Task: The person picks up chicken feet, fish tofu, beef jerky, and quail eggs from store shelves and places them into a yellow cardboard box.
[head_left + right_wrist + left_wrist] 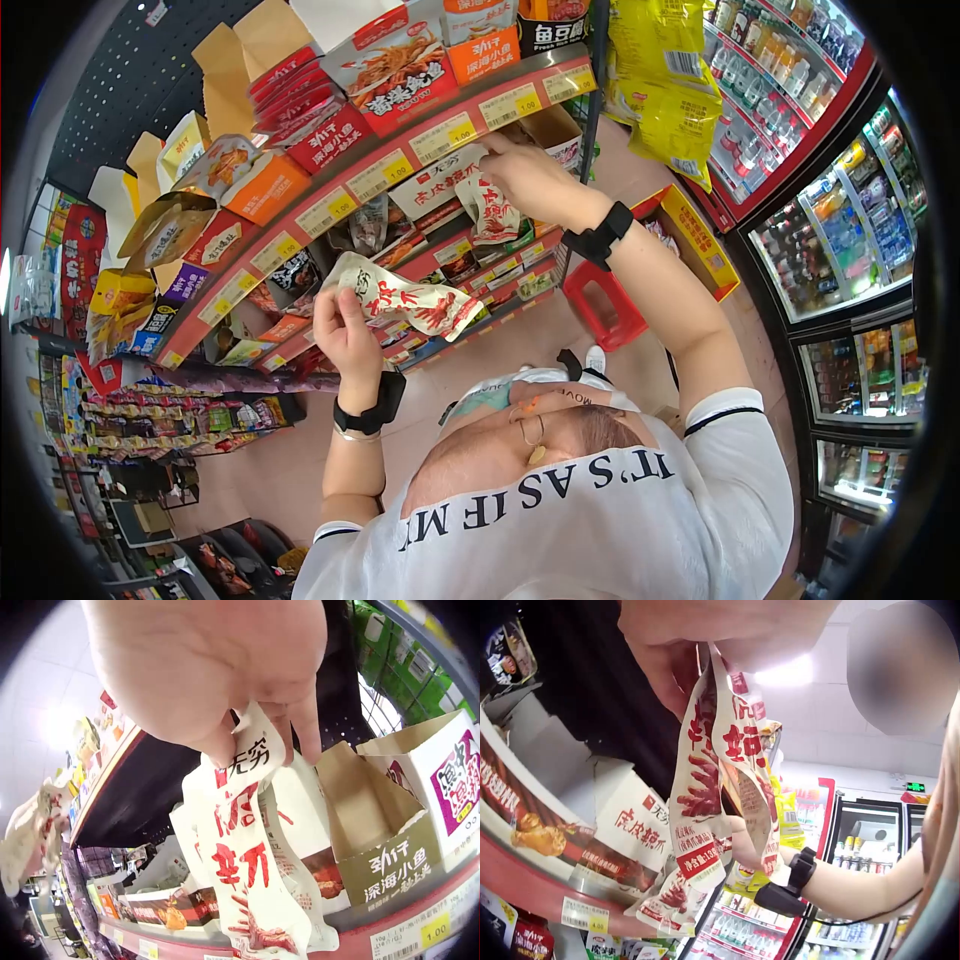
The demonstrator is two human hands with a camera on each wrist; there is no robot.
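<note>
My left hand [345,335] pinches the top ends of white snack packets with red lettering [415,305], held out in front of the shelf. In the left wrist view at least two such packets [697,787] hang down from the fingers, printed with a red chicken-foot picture. Under the upper shelf's edge, my right hand [530,182] pinches another white packet [493,212] by its top. The right wrist view shows this packet [251,881] hanging in front of a white display box, with a second packet edge behind it. A matching white display box [430,195] stands beside it on the lower shelf.
Above runs a shelf edge [415,145] with yellow price tags and boxed snacks. An opened fish-snack box [386,862] stands right of the right hand. Yellow bags [660,115] hang at the shelf end. Below are a red basket handle [608,310] and a yellow-red carton [700,240]; drink coolers [835,215] line the right.
</note>
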